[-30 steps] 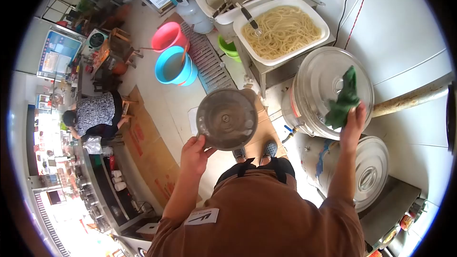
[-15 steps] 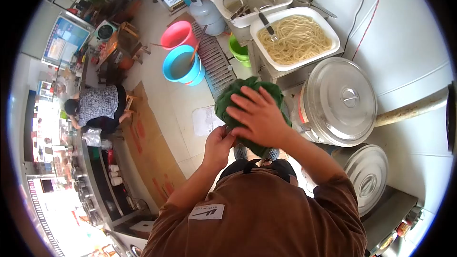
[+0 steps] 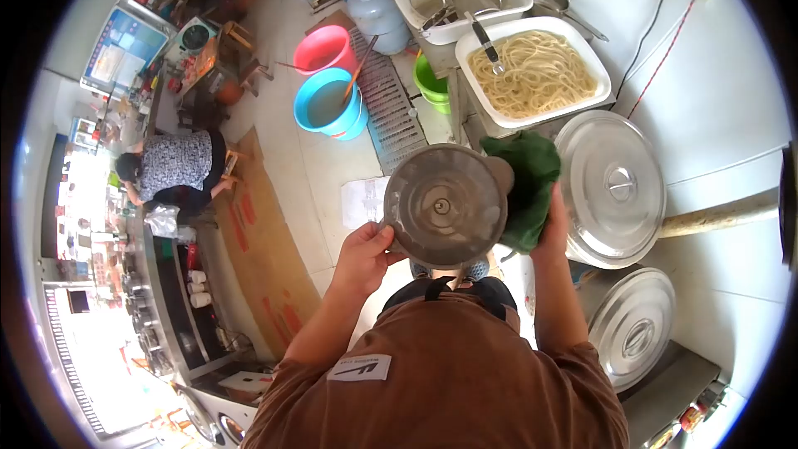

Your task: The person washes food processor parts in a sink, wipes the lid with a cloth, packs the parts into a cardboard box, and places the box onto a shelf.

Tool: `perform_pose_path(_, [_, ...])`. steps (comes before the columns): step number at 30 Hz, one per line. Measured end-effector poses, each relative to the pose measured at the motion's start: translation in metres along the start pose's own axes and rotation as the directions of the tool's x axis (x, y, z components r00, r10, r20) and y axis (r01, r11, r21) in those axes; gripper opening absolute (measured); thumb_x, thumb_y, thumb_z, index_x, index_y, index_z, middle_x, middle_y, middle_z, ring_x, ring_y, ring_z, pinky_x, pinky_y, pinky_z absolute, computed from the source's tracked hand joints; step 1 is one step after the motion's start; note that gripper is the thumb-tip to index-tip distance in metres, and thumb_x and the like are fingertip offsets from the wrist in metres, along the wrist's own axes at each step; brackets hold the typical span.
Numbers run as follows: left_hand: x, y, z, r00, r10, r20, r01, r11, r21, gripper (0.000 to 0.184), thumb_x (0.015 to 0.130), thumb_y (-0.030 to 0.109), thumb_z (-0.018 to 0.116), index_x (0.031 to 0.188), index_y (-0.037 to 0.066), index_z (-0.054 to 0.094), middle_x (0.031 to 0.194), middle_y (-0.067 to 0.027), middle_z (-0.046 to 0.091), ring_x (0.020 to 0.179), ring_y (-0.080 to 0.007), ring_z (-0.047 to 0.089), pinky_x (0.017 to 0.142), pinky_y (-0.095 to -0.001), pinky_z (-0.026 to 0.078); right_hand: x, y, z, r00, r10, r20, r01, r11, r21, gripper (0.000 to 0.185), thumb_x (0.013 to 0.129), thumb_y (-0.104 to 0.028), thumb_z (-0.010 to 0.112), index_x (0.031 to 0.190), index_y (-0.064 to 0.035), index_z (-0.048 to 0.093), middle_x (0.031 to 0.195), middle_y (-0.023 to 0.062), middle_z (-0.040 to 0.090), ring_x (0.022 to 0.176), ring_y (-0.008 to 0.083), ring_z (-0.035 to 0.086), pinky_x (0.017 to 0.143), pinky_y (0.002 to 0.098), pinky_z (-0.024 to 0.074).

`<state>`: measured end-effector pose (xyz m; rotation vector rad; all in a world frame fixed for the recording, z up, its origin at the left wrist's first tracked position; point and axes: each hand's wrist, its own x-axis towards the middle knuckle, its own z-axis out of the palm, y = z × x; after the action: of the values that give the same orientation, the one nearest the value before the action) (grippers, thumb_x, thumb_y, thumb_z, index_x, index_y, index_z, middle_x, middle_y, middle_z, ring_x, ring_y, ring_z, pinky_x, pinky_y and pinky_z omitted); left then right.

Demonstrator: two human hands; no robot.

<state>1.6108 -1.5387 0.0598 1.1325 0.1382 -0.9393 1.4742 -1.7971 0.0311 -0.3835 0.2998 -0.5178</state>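
While my left hand grips the rim of a round grey bowl — held in front of me, above my feet — my right hand is closed around a bunched green cloth at the bowl's right edge. Beyond them, a white tray holds noodles, and a round metal lid lies to the right.
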Motion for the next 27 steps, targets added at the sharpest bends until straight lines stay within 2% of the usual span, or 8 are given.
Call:
perform_pose_path(6, [0.003,0.024,0.003,0.976,-0.037,0.213,0.025,0.998,0.060,0.020,0.092,0.015,0.060,0.102,-0.003,0.058,0.103,-0.0138,0.066,0.095,-0.0268,0.065,0.086,-0.0468,0.053,0.043,-0.002,-0.001,0.990,0.121,0.078,-0.066,0.864,-0.499,0.052,0.095,-0.039,0.054,0.134,-0.0063,0.047,0.129,0.0086,0.056,0.114,0.0208,0.055,0.098,0.0319,0.0432])
perform_pose_path(10, [0.010,0.024,0.004,0.919,-0.105,0.380,0.116,0.993,-0.004,0.032,0.090,0.017,0.063,0.112,-0.005,0.056,0.109,-0.0150,0.065,0.099,-0.0275,0.065,0.088,-0.0462,0.052,0.063,-0.005,0.012,0.771,0.606,0.196,-0.609,0.792,-0.052,0.045,0.091,-0.035,0.061,0.126,-0.0066,0.055,0.122,0.0066,0.060,0.113,0.0195,0.056,0.097,0.0319,0.0436])
perform_pose_path(16, [0.022,0.008,0.033,0.929,0.023,0.370,0.035,0.988,-0.150,0.035,0.094,0.017,0.057,0.122,-0.003,0.050,0.121,-0.0142,0.060,0.111,-0.0276,0.058,0.096,-0.0428,0.048,0.033,0.071,0.030,0.954,0.169,0.249,-0.156,0.985,-0.069,0.044,0.089,-0.034,0.063,0.124,-0.0074,0.056,0.120,0.0055,0.061,0.110,0.0195,0.058,0.095,0.0322,0.0451])
perform_pose_path(20, [0.030,-0.006,0.037,0.963,0.172,0.207,-0.146,0.980,-0.135,0.025,0.096,0.018,0.055,0.114,0.001,0.052,0.116,-0.0110,0.061,0.110,-0.0248,0.058,0.096,-0.0425,0.048,0.007,0.070,0.032,0.803,-0.275,0.529,0.543,-0.028,-0.839,0.044,0.088,-0.033,0.064,0.122,-0.0078,0.057,0.118,0.0048,0.062,0.109,0.0195,0.059,0.094,0.0325,0.0461])
perform_pose_path(23, [0.041,-0.013,0.031,0.940,0.289,0.179,-0.277,0.957,-0.088,0.015,0.097,0.015,0.053,0.106,0.004,0.053,0.112,-0.0098,0.063,0.104,-0.0232,0.060,0.095,-0.0432,0.048,0.000,0.074,0.024,0.964,-0.148,0.220,0.265,0.557,-0.787,0.038,0.091,-0.027,0.058,0.124,-0.0067,0.052,0.118,0.0047,0.059,0.108,0.0200,0.055,0.094,0.0327,0.0443])
perform_pose_path(24, [0.041,-0.014,0.032,0.946,0.295,0.133,-0.290,0.956,-0.055,0.014,0.096,0.014,0.054,0.105,0.004,0.053,0.111,-0.0097,0.064,0.104,-0.0233,0.060,0.095,-0.0436,0.048,0.006,0.093,0.009,1.000,-0.025,-0.004,0.025,1.000,-0.004,0.034,0.094,-0.022,0.054,0.123,-0.0047,0.049,0.118,0.0058,0.057,0.110,0.0204,0.052,0.095,0.0328,0.0421])
perform_pose_path(25, [0.040,-0.015,0.034,0.950,0.300,0.086,-0.299,0.954,-0.021,0.013,0.096,0.013,0.054,0.105,0.003,0.053,0.110,-0.0097,0.064,0.103,-0.0234,0.060,0.095,-0.0441,0.048,0.011,0.105,0.004,0.973,0.092,-0.214,0.027,0.869,0.494,0.030,0.097,-0.018,0.049,0.123,-0.0027,0.046,0.118,0.0068,0.055,0.112,0.0207,0.049,0.096,0.0328,0.0400])
perform_pose_path(27, [0.034,-0.012,0.047,0.965,0.256,0.052,-0.255,0.967,-0.014,0.013,0.096,0.013,0.054,0.104,0.003,0.053,0.110,-0.0099,0.064,0.104,-0.0239,0.061,0.095,-0.0446,0.048,0.010,0.102,-0.007,0.902,-0.394,-0.176,0.302,0.867,-0.396,0.033,0.098,-0.020,0.047,0.125,0.0003,0.046,0.119,0.0119,0.054,0.114,0.0219,0.048,0.098,0.0323,0.0380])
